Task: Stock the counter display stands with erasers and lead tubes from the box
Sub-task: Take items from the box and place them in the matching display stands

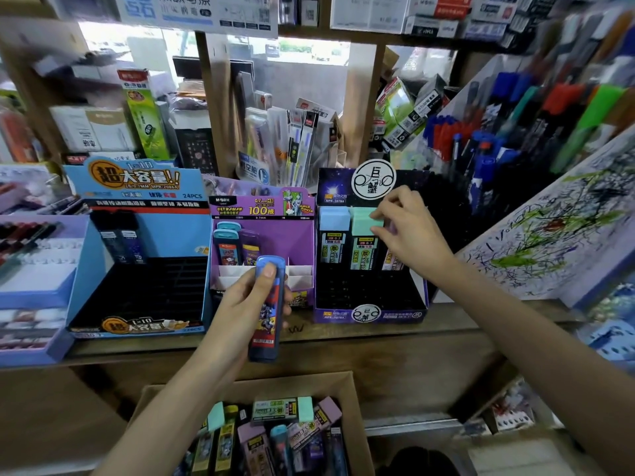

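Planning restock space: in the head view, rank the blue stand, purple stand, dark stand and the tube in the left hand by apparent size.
1. Blue stand
2. Purple stand and dark stand look alike; unranked.
3. Tube, smallest though nearest the camera.

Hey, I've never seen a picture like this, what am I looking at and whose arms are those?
There is no machine here. One wide-angle camera sits on a person's head and looks down at their own two bare hands, so the arms reach in from the bottom of the picture.

The left hand holds a dark blue lead tube with a lighter blue cap, upright, in front of the purple display stand.

The right hand reaches into the dark purple stand, fingertips on a mint-capped tube in its back row, next to a light-blue-capped one. A purple-capped tube under the hand is mostly hidden.

The blue stand on the left holds two dark tubes. All three stands sit on a wooden counter. Below it, an open cardboard box holds more tubes.
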A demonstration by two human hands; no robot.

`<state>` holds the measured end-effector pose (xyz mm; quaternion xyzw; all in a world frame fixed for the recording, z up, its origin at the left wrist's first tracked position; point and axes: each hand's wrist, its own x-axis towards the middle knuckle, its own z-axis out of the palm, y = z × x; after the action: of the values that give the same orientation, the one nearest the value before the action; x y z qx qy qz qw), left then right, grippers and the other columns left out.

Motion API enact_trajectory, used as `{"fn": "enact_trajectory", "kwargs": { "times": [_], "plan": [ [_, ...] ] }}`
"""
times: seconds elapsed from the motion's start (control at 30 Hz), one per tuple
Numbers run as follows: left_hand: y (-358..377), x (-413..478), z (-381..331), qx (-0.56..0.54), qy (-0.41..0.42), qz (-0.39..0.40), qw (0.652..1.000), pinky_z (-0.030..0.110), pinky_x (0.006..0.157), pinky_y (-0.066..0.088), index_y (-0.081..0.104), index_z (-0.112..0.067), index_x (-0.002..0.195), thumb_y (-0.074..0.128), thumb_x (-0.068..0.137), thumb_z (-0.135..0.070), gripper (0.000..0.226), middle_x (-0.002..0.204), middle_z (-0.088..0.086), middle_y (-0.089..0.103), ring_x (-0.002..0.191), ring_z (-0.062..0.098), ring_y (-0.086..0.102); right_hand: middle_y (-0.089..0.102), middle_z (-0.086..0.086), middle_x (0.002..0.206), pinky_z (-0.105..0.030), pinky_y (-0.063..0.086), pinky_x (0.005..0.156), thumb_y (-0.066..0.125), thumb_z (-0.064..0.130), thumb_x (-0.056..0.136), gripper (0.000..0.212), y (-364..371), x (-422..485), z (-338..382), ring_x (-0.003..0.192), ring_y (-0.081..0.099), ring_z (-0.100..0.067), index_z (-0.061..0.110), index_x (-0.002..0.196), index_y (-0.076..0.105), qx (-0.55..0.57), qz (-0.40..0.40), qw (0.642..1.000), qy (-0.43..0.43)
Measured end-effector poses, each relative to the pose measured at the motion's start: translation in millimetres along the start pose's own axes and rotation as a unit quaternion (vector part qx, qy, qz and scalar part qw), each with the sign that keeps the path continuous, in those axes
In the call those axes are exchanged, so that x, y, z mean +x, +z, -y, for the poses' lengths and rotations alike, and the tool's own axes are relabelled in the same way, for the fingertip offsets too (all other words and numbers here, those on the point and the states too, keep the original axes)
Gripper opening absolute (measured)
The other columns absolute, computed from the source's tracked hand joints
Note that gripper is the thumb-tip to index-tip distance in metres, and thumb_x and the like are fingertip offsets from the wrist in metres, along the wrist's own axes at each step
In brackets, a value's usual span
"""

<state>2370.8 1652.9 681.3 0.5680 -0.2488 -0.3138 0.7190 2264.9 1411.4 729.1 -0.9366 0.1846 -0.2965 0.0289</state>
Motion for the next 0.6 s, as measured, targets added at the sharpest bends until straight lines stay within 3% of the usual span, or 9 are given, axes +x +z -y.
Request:
{"fn": "enact_trajectory", "kwargs": {
  "times": [0.1,0.17,0.27,0.33,0.4,0.47,0.6],
  "plan": [
    [-0.1,-0.6,-0.6,0.009,0.007,0.006,1.0,0.023,0.055,0.054,0.063,-0.016,0.101,0.056,0.08,-0.046,0.037,0.076,0.002,0.069,0.064,0.011,0.064,0.05,-0.012,0.109,-0.04,0.042,0.087,0.065,0.018,0.086,0.02,-4.1,-0.1,7.5,0.101,0.044,-0.028,0.004,0.101,0.064,-0.043,-0.018,0.999,-0.022],
    [0.5,-1.4,-1.5,0.015,0.012,0.016,1.0,0.023,0.054,0.053,0.062,-0.015,0.102,0.057,0.077,-0.047,0.041,0.074,0.001,0.069,0.063,0.011,0.064,0.05,-0.008,0.108,-0.031,0.037,0.086,0.062,0.019,0.088,0.019,-6.4,-5.1,21.5,0.101,0.044,-0.023,0.007,0.103,0.063,-0.024,-0.032,0.998,-0.04],
    [2.0,-1.7,-1.0,0.016,0.019,0.031,0.999,0.021,0.051,0.051,0.062,-0.015,0.101,0.059,0.074,-0.049,0.043,0.071,0.001,0.068,0.06,0.01,0.063,0.055,0.005,0.095,-0.018,0.034,0.079,0.061,0.024,0.089,0.007,-10.0,-15.8,54.5,0.091,0.05,-0.008,0.021,0.094,0.064,0.165,0.056,0.984,-0.02],
    [2.8,-1.5,-0.3,0.013,0.022,0.033,0.999,0.021,0.051,0.051,0.062,-0.017,0.1,0.059,0.074,-0.048,0.04,0.07,0.001,0.069,0.059,0.01,0.063,0.061,0.011,0.086,-0.011,0.039,0.072,0.064,0.025,0.087,0.005,-11.3,-23.7,79.2,0.08,0.054,0.002,0.029,0.085,0.063,0.32,0.132,0.938,0.016],
    [2.3,-1.0,0.7,0.016,0.029,0.038,0.999,0.021,0.05,0.051,0.063,-0.019,0.1,0.06,0.072,-0.05,0.042,0.069,0.001,0.069,0.059,0.011,0.064,0.064,0.01,0.083,-0.018,0.048,0.073,0.069,0.025,0.083,0.008,-7.5,-30.2,96.7,0.077,0.057,0.0,0.03,0.085,0.063,0.411,0.173,0.893,0.054],
    [0.2,-1.9,0.8,0.018,0.034,0.041,0.998,0.021,0.05,0.051,0.064,-0.02,0.1,0.062,0.069,-0.052,0.044,0.069,0.0,0.068,0.059,0.011,0.064,0.065,0.008,0.082,-0.027,0.05,0.076,0.073,0.023,0.079,0.014,-3.7,-34.2,108.3,0.076,0.059,-0.006,0.029,0.087,0.063,0.429,0.19,0.881,0.064],
    [-11.1,-5.4,1.1,0.023,0.033,0.029,0.999,0.022,0.053,0.052,0.065,-0.025,0.102,0.063,0.066,-0.056,0.047,0.075,0.0,0.071,0.065,0.011,0.066,0.067,0.006,0.077,-0.019,0.051,0.07,0.074,0.012,0.078,0.019,0.3,-33.3,121.3,0.069,0.062,-0.003,0.026,0.088,0.065,0.437,0.194,0.876,0.062]
  ]
}}
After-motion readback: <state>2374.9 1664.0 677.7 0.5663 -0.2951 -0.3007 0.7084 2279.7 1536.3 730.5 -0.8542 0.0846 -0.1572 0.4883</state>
